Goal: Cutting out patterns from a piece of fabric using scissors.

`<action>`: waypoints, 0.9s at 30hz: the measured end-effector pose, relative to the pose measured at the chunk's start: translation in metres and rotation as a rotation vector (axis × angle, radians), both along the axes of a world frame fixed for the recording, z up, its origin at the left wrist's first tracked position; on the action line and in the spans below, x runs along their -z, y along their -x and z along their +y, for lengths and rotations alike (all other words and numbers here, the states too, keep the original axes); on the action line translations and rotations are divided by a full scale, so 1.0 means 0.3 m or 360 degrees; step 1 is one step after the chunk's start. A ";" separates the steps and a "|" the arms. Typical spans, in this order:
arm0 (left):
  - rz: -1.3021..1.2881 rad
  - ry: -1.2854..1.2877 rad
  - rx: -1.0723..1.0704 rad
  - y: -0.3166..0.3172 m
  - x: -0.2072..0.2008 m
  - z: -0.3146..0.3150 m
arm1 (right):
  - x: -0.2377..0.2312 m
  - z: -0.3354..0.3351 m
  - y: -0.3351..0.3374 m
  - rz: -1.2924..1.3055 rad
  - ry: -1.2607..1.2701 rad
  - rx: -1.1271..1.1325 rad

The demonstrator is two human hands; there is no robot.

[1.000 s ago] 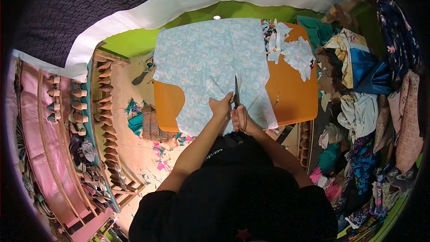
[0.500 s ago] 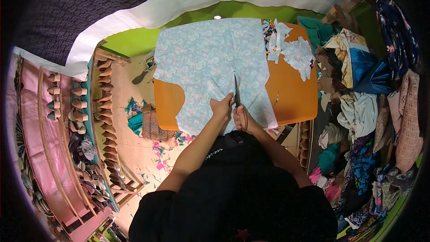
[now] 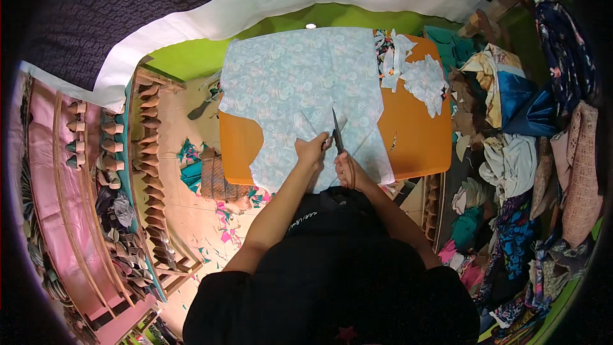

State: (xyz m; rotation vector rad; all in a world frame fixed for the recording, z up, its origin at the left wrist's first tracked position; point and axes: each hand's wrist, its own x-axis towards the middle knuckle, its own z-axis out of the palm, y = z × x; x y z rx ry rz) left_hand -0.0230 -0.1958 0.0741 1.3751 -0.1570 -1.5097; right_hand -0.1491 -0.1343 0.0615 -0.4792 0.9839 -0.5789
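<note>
A pale blue-grey flowered fabric (image 3: pixel 300 70) is spread over an orange table (image 3: pixel 418 134), its near edges cut in curves. My right hand (image 3: pixel 348 170) is closed round the handles of a pair of scissors (image 3: pixel 337 133), whose blades point away from me over the fabric. Just left of the blades, my left hand (image 3: pixel 311 150) pinches a folded-up part of the fabric near the cut. Part of that fold is hidden behind my fingers.
Fabric scraps (image 3: pixel 424 83) lie on the table's far right. Heaped cloth (image 3: pixel 511 166) fills the right side. Shoe lasts (image 3: pixel 150 153) stand in rows on a wooden rack to the left. Coloured offcuts (image 3: pixel 227 223) litter the floor.
My left hand has shifted slightly left with the pinched fabric, away from the scissors. My right hand and the scissors have moved only a little, slightly to the right and nearer to me.
</note>
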 end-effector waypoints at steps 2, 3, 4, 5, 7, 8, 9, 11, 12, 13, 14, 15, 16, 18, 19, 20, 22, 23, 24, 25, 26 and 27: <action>0.0019 -0.0046 0.0030 0.005 -0.041 -0.006 | -0.003 -0.002 0.002 0.0053 0.0048 0.0002; -0.0013 -0.0079 0.0034 0.008 -0.062 -0.006 | -0.005 -0.002 0.003 0.0123 0.0078 -0.0005; -0.0045 -0.0112 0.0031 0.006 -0.080 -0.004 | -0.018 -0.004 -0.001 0.0190 0.0109 -0.0019; -0.0045 -0.0110 0.0027 0.003 -0.077 -0.001 | -0.030 -0.008 -0.001 0.0190 0.0111 -0.0023; -0.0162 -0.0047 -0.0015 -0.001 -0.073 0.003 | -0.054 -0.015 0.006 0.0305 0.0161 -0.0147; -0.0160 -0.0047 -0.0015 -0.003 -0.073 0.004 | -0.057 -0.019 0.014 0.0307 0.0162 -0.0147; -0.0174 -0.0060 0.0009 -0.006 -0.073 0.004 | -0.059 -0.022 0.024 0.0249 0.0103 -0.0198; -0.0187 -0.0071 0.0032 -0.016 -0.067 0.003 | -0.072 -0.026 0.028 0.0193 0.0046 -0.0251; -0.0156 -0.0091 0.0093 -0.023 -0.055 0.002 | -0.078 -0.025 0.027 0.0207 0.0061 -0.0263; -0.0126 -0.0110 0.0152 -0.028 -0.043 0.002 | -0.084 -0.026 0.025 0.0221 0.0076 -0.0279; -0.0125 -0.0109 0.0149 -0.026 -0.030 0.004 | -0.082 -0.027 0.024 0.0221 0.0078 -0.0282; -0.0063 -0.0082 0.0092 -0.021 -0.018 0.008 | -0.078 -0.029 0.022 0.0173 -0.0011 -0.0243; 0.0000 -0.0056 0.0039 -0.018 -0.015 0.010 | -0.077 -0.031 0.020 0.0125 -0.0101 -0.0201; -0.0002 -0.0049 0.0045 -0.019 -0.011 0.012 | -0.076 -0.030 0.016 0.0174 -0.0067 -0.0207; -0.0005 -0.0043 0.0056 -0.017 -0.023 0.010 | -0.076 -0.029 0.016 0.0222 -0.0034 -0.0209; -0.0003 -0.0042 0.0059 -0.013 -0.035 0.008 | -0.064 -0.024 0.018 0.0224 -0.0034 -0.0206; -0.0043 -0.0041 -0.0012 -0.007 -0.060 0.006 | -0.040 -0.012 0.017 0.0287 0.0166 -0.0179; -0.0043 -0.0039 -0.0014 -0.008 -0.061 0.006 | -0.038 -0.010 0.017 0.0287 0.0168 -0.0181; -0.0061 -0.0049 0.0013 -0.011 -0.062 0.006 | -0.035 -0.008 0.015 0.0385 0.0218 -0.0207; -0.0078 -0.0059 0.0040 -0.013 -0.066 0.005 | -0.037 -0.008 0.014 0.0484 0.0269 -0.0232; -0.0078 -0.0057 0.0039 -0.017 -0.070 0.005 | -0.041 -0.010 0.021 0.0484 0.0270 -0.0233; -0.0145 -0.0056 0.0119 -0.023 -0.074 0.006 | -0.045 -0.015 0.034 0.0358 0.0259 -0.0264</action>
